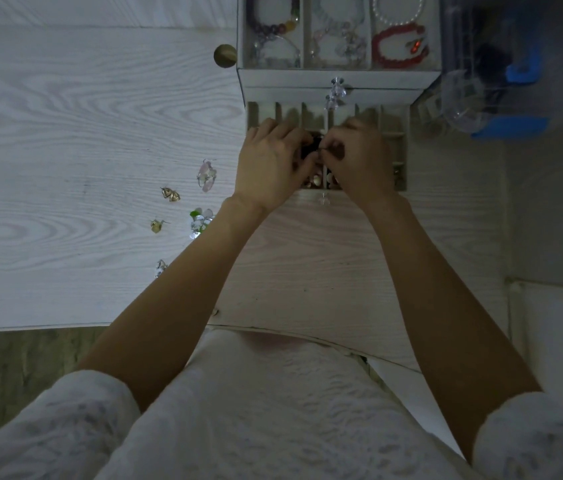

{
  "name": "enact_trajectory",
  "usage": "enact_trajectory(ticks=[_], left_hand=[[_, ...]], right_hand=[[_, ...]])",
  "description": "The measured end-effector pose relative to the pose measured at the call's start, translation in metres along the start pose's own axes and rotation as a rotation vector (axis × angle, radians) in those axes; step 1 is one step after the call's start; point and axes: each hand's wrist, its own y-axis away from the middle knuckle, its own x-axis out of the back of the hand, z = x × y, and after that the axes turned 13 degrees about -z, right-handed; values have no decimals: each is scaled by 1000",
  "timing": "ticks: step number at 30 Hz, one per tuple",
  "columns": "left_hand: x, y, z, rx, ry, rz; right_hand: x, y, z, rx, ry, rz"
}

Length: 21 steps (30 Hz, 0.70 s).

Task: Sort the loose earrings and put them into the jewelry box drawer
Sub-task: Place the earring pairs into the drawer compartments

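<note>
While both hands, the left hand (271, 164) and right hand (359, 157), pinch a small dark earring (310, 150) over the open drawer (398, 147), some pieces already lie in its compartments. Several loose earrings (170, 194) wait on the desk (65, 133), so I judge sorting partway done.

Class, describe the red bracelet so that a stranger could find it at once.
Start at the white jewelry box at the table's far edge. Its open top tray has three compartments; look in the right one. The red bracelet lies beneath a white pearl bracelet, the only red beads there.
</note>
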Motion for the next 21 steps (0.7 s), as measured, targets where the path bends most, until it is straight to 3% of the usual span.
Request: enact_trajectory(ticks=[3, 7, 12, 18, 21], left_hand=[[1, -3, -4, -32, 85, -67], [4, -10, -3, 58, 243, -84], [8, -18, 6, 60, 176, -121], [7, 19, -3, -47, 98, 3], [14, 55, -3, 15, 135, 60]], right_hand=[[-3, 3, -1, 16, 21, 5], [-5, 5, 1, 38, 95, -20], [-3, 11, 0, 52, 79, 60], [-4, 15, -3, 41, 168, 45], [1, 28, -10, 68, 100, 87]])
